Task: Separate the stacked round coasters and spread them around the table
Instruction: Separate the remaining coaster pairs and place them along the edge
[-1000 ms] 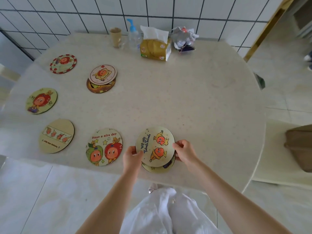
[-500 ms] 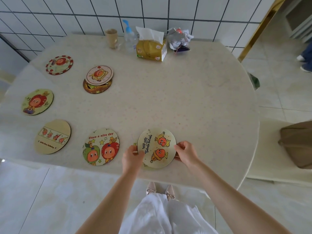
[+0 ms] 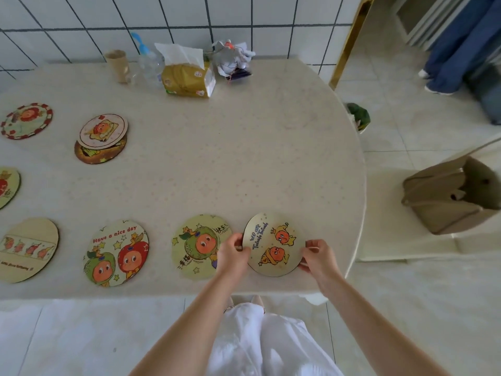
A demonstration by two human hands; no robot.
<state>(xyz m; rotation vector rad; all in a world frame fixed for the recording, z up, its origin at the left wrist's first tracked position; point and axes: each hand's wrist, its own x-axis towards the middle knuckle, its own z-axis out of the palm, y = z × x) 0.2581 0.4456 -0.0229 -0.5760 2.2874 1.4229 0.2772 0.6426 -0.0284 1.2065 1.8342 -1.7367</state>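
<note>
Both my hands grip the "We are Twinkle Twinkle" coaster (image 3: 272, 244) near the table's front edge: my left hand (image 3: 233, 253) pinches its left rim, my right hand (image 3: 317, 256) its right rim. Just left of it lies a green-fruit coaster (image 3: 198, 246), uncovered, partly under my left hand. Further left lie the "Have a nice day" coaster (image 3: 116, 252) and a plain tan coaster (image 3: 27, 249). Two coasters remain stacked and offset (image 3: 101, 137) at the back left. A red-rimmed coaster (image 3: 26, 120) and another coaster (image 3: 6, 185) lie at the left edge.
A paper cup (image 3: 117, 65), a pump bottle (image 3: 147, 63), a tissue pack (image 3: 187, 77) and crumpled wrapping (image 3: 233, 59) stand at the back by the tiled wall. The cream table (image 3: 244, 158) curves off on the right. A tan bag (image 3: 450, 196) sits on a seat to the right.
The top coaster has slid to the right off the one beneath it, which now lies exposed on the table. My view has shifted right.
</note>
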